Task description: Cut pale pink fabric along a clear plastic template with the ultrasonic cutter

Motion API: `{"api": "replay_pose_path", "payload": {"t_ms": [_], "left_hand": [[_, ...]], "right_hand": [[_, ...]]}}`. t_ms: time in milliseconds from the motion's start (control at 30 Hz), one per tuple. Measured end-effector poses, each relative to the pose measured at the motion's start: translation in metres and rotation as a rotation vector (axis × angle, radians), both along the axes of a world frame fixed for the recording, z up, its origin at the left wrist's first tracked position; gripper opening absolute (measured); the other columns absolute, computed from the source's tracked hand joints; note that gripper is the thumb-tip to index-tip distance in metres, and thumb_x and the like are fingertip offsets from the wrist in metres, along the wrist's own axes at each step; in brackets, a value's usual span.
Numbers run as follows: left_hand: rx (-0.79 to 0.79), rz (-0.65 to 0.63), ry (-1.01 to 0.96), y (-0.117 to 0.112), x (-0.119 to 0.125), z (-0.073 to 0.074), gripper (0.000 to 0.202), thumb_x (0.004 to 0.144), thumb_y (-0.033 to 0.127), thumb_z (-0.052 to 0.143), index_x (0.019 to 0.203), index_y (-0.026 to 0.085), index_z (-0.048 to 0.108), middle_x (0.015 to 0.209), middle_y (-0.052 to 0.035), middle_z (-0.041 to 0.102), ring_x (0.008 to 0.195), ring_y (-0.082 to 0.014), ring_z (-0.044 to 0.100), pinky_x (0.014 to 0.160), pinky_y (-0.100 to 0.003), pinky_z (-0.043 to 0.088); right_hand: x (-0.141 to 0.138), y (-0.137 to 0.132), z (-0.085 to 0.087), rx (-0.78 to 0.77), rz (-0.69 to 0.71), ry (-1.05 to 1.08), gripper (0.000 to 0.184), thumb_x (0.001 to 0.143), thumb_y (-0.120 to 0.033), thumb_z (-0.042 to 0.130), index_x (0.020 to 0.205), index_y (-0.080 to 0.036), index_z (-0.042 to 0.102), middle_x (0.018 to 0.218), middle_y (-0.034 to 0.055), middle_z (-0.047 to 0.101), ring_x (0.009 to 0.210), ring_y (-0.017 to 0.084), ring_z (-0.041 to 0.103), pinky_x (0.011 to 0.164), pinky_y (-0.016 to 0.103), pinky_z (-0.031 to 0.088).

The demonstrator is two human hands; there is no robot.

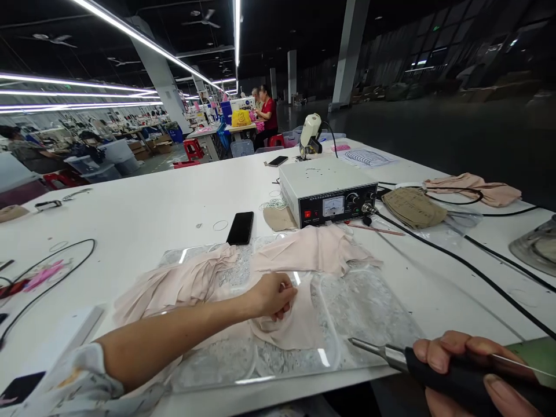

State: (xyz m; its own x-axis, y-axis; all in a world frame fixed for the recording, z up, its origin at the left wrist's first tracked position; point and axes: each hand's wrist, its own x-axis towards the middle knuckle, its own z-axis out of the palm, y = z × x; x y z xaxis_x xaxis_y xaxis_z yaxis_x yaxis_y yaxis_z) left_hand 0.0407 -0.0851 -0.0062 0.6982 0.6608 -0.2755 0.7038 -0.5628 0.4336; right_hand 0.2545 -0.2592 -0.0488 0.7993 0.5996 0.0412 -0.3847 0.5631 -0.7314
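Observation:
My left hand (273,296) is closed in a loose fist, pressing down on a pale pink fabric piece (299,327) that lies on a clear, scratched plastic sheet (373,313). My right hand (469,370) grips a black-handled tool (434,370) with a thin metal tip (369,346) pointing left, just above the sheet's near right edge. A black cable (456,258) runs from the tool side to a grey control box (328,194) with a dial and red switch. More pink fabric pieces (313,249) and a fanned stack (174,284) lie on the sheet.
A black phone (241,227) lies left of the box, another phone (278,161) further back. Tan fabric (412,207) and pink fabric (473,188) sit at right, a black wire loop (56,266) at left. People work at distant tables (264,113).

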Motion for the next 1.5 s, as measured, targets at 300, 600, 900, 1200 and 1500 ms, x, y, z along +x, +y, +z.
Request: {"api": "replay_pose_path", "payload": {"t_ms": [300,600,900,1200,1500], "left_hand": [[0.151,-0.582,-0.138,-0.017,-0.035,0.001,0.022,0.09,0.021,0.061,0.112,0.017,0.06,0.111,-0.0093,0.059,0.089,-0.0186,0.063,0.08,-0.027,0.053],[0.238,-0.436,-0.018,-0.028,0.005,-0.008,0.012,0.093,0.021,0.055,0.102,0.017,0.063,0.102,-0.0055,0.061,0.08,-0.0165,0.064,0.068,-0.025,0.053],[0.04,-0.568,-0.121,-0.005,0.039,-0.014,0.022,0.086,0.014,0.066,0.107,0.02,0.065,0.11,-0.0039,0.06,0.089,-0.0145,0.065,0.081,-0.022,0.052],[0.011,-0.565,-0.222,-0.003,0.036,-0.021,0.009,0.086,0.014,0.065,0.095,0.018,0.066,0.102,-0.0028,0.06,0.085,-0.0139,0.064,0.075,-0.021,0.05],[0.044,-0.57,-0.21,-0.006,0.037,-0.023,0.009,0.088,0.016,0.065,0.097,0.017,0.065,0.103,-0.0037,0.061,0.083,-0.0139,0.063,0.073,-0.021,0.051]], "right_hand": [[-0.031,0.008,0.022,-0.042,0.065,-0.061,0.017,0.064,-0.028,0.072,0.076,-0.022,0.062,0.066,-0.0015,0.055,0.047,0.012,0.053,0.046,0.033,0.053],[-0.01,0.011,0.022,-0.101,-0.171,-0.067,0.017,0.053,-0.026,0.06,0.069,-0.019,0.058,0.061,-0.0024,0.053,0.042,0.011,0.048,0.043,0.03,0.044],[-0.019,0.01,0.013,-0.041,-0.134,-0.089,0.014,0.064,-0.025,0.062,0.076,-0.02,0.061,0.067,-0.0014,0.055,0.046,0.011,0.049,0.047,0.031,0.046],[-0.022,0.012,0.015,-0.044,-0.154,-0.073,0.012,0.061,-0.024,0.062,0.072,-0.019,0.061,0.065,-0.0017,0.056,0.044,0.01,0.049,0.046,0.03,0.045],[-0.023,0.013,0.02,-0.064,-0.159,-0.079,0.013,0.058,-0.025,0.058,0.07,-0.019,0.056,0.065,-0.0026,0.053,0.045,0.01,0.048,0.045,0.03,0.043]]}}
